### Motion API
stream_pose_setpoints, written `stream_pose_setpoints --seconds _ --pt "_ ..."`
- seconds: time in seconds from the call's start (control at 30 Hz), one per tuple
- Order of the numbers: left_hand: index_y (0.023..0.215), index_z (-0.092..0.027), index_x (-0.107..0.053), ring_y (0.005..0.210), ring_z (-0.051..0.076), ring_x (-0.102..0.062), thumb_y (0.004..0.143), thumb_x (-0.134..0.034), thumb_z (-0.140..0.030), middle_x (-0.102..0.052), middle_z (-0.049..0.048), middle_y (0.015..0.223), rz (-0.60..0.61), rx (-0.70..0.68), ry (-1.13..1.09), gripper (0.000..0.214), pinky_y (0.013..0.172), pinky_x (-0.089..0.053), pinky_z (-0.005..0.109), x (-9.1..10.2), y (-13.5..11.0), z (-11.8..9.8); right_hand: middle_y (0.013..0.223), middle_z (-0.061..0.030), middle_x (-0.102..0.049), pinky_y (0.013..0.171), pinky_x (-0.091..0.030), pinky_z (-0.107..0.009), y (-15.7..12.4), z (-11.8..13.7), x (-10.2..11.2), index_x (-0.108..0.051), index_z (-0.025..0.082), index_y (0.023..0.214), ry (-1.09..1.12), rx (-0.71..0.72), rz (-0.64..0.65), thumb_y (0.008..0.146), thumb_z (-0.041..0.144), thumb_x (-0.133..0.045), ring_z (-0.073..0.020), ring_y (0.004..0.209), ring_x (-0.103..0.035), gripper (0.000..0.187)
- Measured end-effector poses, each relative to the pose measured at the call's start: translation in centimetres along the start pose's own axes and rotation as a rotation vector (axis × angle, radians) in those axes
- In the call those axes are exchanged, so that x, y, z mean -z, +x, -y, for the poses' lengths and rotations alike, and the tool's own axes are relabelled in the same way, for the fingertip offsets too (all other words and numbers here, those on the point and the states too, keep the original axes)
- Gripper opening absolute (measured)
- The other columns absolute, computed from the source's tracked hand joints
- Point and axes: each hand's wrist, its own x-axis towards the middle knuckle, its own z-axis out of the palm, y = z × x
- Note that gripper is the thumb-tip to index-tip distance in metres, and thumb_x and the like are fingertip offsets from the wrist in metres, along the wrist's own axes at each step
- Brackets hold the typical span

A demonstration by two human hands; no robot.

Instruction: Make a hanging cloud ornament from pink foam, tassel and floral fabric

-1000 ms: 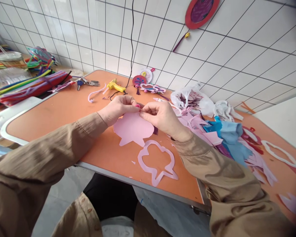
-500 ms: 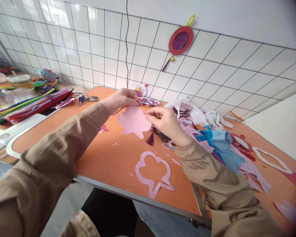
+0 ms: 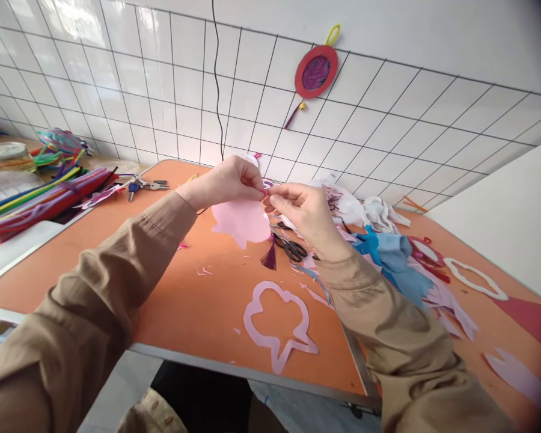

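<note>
My left hand (image 3: 240, 179) is closed in a pinch on a small magenta piece (image 3: 265, 192), mostly hidden by the fingers. The closed fingertips of my right hand (image 3: 300, 210) meet it from the right; what they pinch is too small to make out. Just beneath both hands is a pink cloud-shaped cutout (image 3: 241, 222); whether it hangs from my fingers or lies on the table cannot be told. A dark purple tassel (image 3: 269, 257) and black-handled scissors (image 3: 292, 246) lie beside it. Nearer me rests a pink cloud-shaped frame (image 3: 252, 325) with an open middle.
The orange table (image 3: 184, 319) backs onto a white tiled wall, where a red round ornament (image 3: 316, 72) hangs. Keys (image 3: 146, 186) and pipe cleaners (image 3: 72, 198) lie left. Blue fabric (image 3: 399, 261), pink scraps, a white frame (image 3: 473, 279) and a plastic bag (image 3: 349, 201) spread right.
My right hand has moved from the cutout's right edge up to my left fingertips. More of the scissors shows now. The camera view has turned slightly right.
</note>
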Motion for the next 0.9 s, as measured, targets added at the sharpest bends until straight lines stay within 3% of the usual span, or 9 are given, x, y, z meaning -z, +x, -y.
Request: stream_pose_setpoints --seconds 0.17,0.33,0.43,0.57,0.63,0.8,0.9 --pt "0.073 -0.014 -0.071 0.057 0.01 -0.054 0.072 -0.079 -0.024 -0.065 0.0017 0.065 0.071 0.025 -0.099 0.013 0.053 -0.039 0.025 -1.1 0.0 0.4 0.062 -0.0021 -0.069 0.052 -0.055 -0.026 0.0 0.5 0.2 -0.069 0.018 0.069 0.08 -0.106 0.031 0.07 0.032 -0.082 -0.0129 0.053 -0.063 0.019" --pt "0.071 -0.014 -0.069 0.052 0.007 -0.046 0.074 -0.083 -0.035 -0.059 -0.0003 0.06 0.055 0.048 -0.134 0.026 0.048 -0.032 0.023 -1.3 -0.2 0.2 0.058 -0.0001 -0.065 0.049 -0.052 -0.023 -0.2 1.0 0.3 -0.065 0.019 0.064 0.064 -0.126 0.017 0.07 0.024 -0.077 -0.0108 0.051 -0.059 0.014" --pt "0.073 -0.014 -0.069 0.053 0.008 -0.048 0.077 -0.082 -0.042 -0.057 -0.0006 0.059 0.086 0.081 -0.181 0.031 0.049 -0.035 0.023 -1.0 -0.5 0.7 0.058 -0.0001 -0.064 0.048 -0.05 -0.023 -0.3 1.3 0.6 -0.063 0.019 0.065 0.071 -0.129 -0.01 0.072 0.025 -0.075 -0.0101 0.05 -0.056 0.015" --pt "0.072 -0.013 -0.07 0.058 0.011 -0.056 0.072 -0.086 -0.038 -0.064 0.0018 0.063 0.181 0.132 -0.323 0.03 0.053 -0.043 0.024 -0.8 -1.0 2.5 0.059 -0.0001 -0.063 0.048 -0.048 -0.023 -0.3 1.2 1.1 -0.063 0.018 0.066 0.114 -0.145 -0.03 0.071 0.029 -0.077 -0.01 0.05 -0.056 0.018" --pt "0.067 -0.013 -0.066 0.056 0.01 -0.057 0.068 -0.089 -0.037 -0.063 0.0015 0.061 0.179 0.148 -0.471 0.034 0.052 -0.044 0.023 -1.0 -1.4 3.3 0.063 -0.0009 -0.066 0.051 -0.051 -0.024 -0.3 1.1 1.3 -0.065 0.018 0.07 0.189 -0.148 0.015 0.072 0.032 -0.078 -0.011 0.053 -0.059 0.019" --pt "0.076 -0.012 -0.069 0.062 0.015 -0.066 0.063 -0.092 -0.04 -0.071 0.0044 0.07 0.259 0.206 -0.764 0.039 0.061 -0.054 0.027 -2.3 -2.5 4.0 0.083 -0.0002 -0.071 0.061 -0.056 -0.025 -1.0 1.4 1.2 -0.071 0.021 0.103 0.318 -0.055 0.243 0.073 0.032 -0.08 -0.0124 0.068 -0.067 0.033" --pt "0.078 -0.014 -0.069 0.064 0.017 -0.069 0.062 -0.091 -0.046 -0.073 0.006 0.073 0.297 0.251 -0.776 0.042 0.067 -0.057 0.031 -3.4 -3.1 3.9 0.077 0.0008 -0.069 0.063 -0.057 -0.026 -1.6 2.0 0.7 -0.072 0.02 0.091 0.2 0.039 0.239 0.072 0.031 -0.083 -0.0122 0.067 -0.066 0.024"
